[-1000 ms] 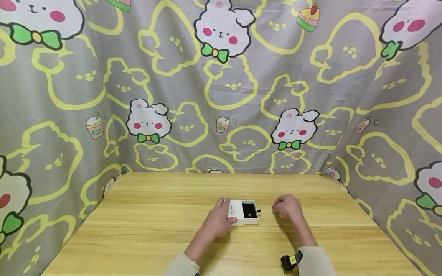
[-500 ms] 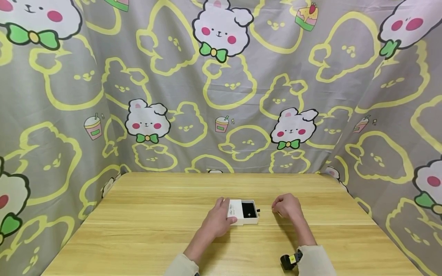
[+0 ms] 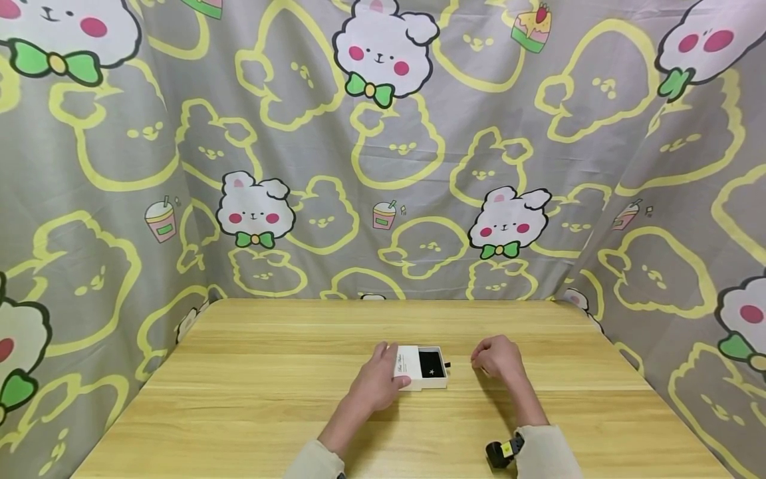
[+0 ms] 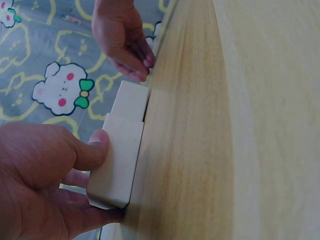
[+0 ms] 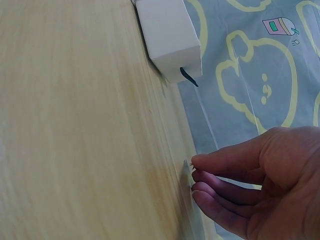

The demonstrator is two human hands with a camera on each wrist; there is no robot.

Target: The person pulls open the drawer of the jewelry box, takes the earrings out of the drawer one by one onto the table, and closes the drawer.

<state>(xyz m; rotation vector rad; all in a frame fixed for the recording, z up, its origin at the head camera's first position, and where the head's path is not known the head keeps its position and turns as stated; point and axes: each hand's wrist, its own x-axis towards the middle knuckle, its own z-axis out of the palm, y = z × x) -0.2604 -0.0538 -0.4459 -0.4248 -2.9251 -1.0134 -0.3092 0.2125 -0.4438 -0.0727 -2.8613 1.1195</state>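
The left hand [image 3: 376,382] comes first, holding the left end of a white box cover [image 3: 409,362], with the thumb on the near side. The box lies flat on the wooden worktop [image 3: 269,359], about halfway between the left and right edges, with the back edge well behind it. Its long way runs left to right. A white drawer [image 3: 435,384] is pulled partly out of the cover's right side, and a black tab [image 3: 447,364] on it points at the right hand [image 3: 499,358]. That hand is near the tab but not touching, on the side toward the right edge. It pinches a tiny thin thing [image 5: 190,165], too small to name. Inside the drawer is a black pad [image 3: 428,360] with a small shiny star [image 3: 432,372].
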